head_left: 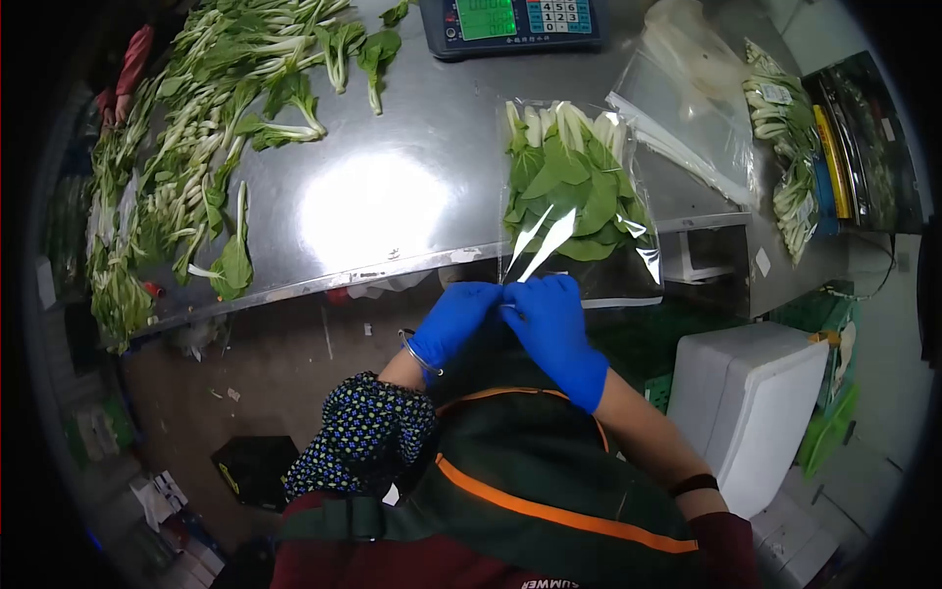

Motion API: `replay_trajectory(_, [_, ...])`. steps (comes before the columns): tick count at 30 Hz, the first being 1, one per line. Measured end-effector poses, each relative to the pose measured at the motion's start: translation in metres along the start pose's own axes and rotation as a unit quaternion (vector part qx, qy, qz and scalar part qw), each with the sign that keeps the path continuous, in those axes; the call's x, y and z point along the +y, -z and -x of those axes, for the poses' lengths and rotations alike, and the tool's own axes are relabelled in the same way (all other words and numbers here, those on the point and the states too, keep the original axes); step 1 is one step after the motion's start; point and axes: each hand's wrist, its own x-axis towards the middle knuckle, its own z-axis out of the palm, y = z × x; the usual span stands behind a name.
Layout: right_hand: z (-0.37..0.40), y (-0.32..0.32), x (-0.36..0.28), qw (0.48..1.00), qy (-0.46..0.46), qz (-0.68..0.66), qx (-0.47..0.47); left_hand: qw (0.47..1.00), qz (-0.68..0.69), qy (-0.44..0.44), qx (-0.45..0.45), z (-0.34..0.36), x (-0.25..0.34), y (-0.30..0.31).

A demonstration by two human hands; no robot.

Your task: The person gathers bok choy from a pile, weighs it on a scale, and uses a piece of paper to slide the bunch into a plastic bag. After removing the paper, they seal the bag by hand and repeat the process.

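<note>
A clear plastic bag of leafy greens (569, 187) lies on the steel table (442, 137), its lower end hanging past the front edge. My left hand (456, 319), in a blue glove, is closed on the bag's near left corner. Right beside it, my right hand (557, 334), also gloved in blue, pinches the same edge of the bag. The two hands touch or nearly touch. Pale stalks point away from me inside the bag, with the leaves toward me.
Loose greens (196, 128) are heaped at the left. A scale (510, 27) stands at the back. Empty plastic bags (687, 108) and bagged greens (785, 137) lie at the right. A white foam box (736, 402) stands below. Another person's hand (120, 106) shows at the far left.
</note>
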Motion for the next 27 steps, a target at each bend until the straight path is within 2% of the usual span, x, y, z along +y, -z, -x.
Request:
replay_trajectory(1, [0.004, 0.002, 0.001, 1.0, -0.002, 0.002, -0.001, 0.999, 0.037, 0.015, 0.023, -0.002, -0.006, -0.003])
replay_trajectory(4, [0.022, 0.01, 0.009, 0.979, -0.029, 0.053, -0.196, 0.995, 0.076, 0.047, 0.039, 0.0, -0.01, -0.004])
replay_trajectory(5, [0.068, 0.014, 0.028, 0.998, 0.04, -0.001, -0.047, 0.994, 0.083, 0.061, 0.038, 0.0, -0.01, -0.002])
replay_trajectory(6, [0.118, 0.02, 0.043, 0.994, -0.023, 0.045, -0.097, 0.994, 0.087, 0.058, 0.034, 0.001, -0.011, 0.002])
replay_trajectory(7, [0.164, 0.021, 0.062, 0.907, -0.142, 0.117, -0.38, 0.992, 0.092, 0.081, 0.004, 0.005, -0.013, 0.009])
replay_trajectory(8, [0.263, 0.006, 0.087, 0.901, -0.242, 0.088, -0.349, 0.989, 0.097, 0.107, -0.026, 0.009, -0.016, 0.016])
replay_trajectory(9, [0.26, 0.042, 0.057, 0.981, -0.032, 0.176, -0.077, 0.997, -0.037, 0.062, -0.014, 0.011, -0.017, 0.024])
replay_trajectory(10, [0.271, 0.029, 0.072, 0.981, -0.033, 0.175, -0.075, 0.997, -0.039, 0.062, -0.015, 0.008, -0.019, 0.027])
replay_trajectory(11, [0.29, 0.006, 0.096, 0.982, -0.107, 0.084, -0.133, 0.995, -0.093, 0.015, 0.039, 0.006, -0.023, 0.029])
replay_trajectory(12, [0.26, 0.016, 0.075, 0.964, -0.182, -0.013, -0.191, 0.985, -0.146, -0.027, 0.088, 0.01, -0.019, 0.025])
replay_trajectory(13, [0.213, 0.021, 0.07, 0.95, -0.261, -0.006, -0.169, 0.994, -0.054, 0.011, 0.091, 0.006, -0.012, 0.014])
replay_trajectory(14, [0.133, 0.04, 0.042, 0.992, -0.121, 0.019, -0.01, 0.994, -0.057, 0.011, 0.091, 0.0, -0.011, 0.007])
replay_trajectory(15, [0.087, 0.044, 0.031, 0.993, -0.102, -0.045, 0.046, 0.997, -0.036, 0.022, 0.066, -0.006, -0.012, 0.003])
replay_trajectory(16, [0.055, 0.041, 0.015, 0.994, -0.02, -0.05, 0.098, 0.998, -0.019, 0.033, 0.04, -0.01, -0.011, 0.002])
replay_trajectory(18, [0.026, 0.018, 0.009, 0.994, 0.059, -0.011, 0.091, 0.998, -0.029, 0.055, 0.032, -0.009, -0.01, 0.001])
replay_trajectory(20, [0.015, -0.002, 0.007, 0.996, 0.056, 0.014, 0.068, 0.991, 0.103, 0.071, 0.046, -0.003, -0.011, -0.002])
replay_trajectory(25, [-0.002, -0.002, 0.0, 0.997, 0.055, 0.046, -0.001, 0.991, 0.11, 0.046, 0.059, -0.001, -0.014, 0.0])
replay_trajectory(27, [-0.001, -0.009, 0.002, 0.994, 0.053, 0.06, -0.076, 0.991, 0.109, 0.038, 0.067, -0.005, -0.024, 0.0])
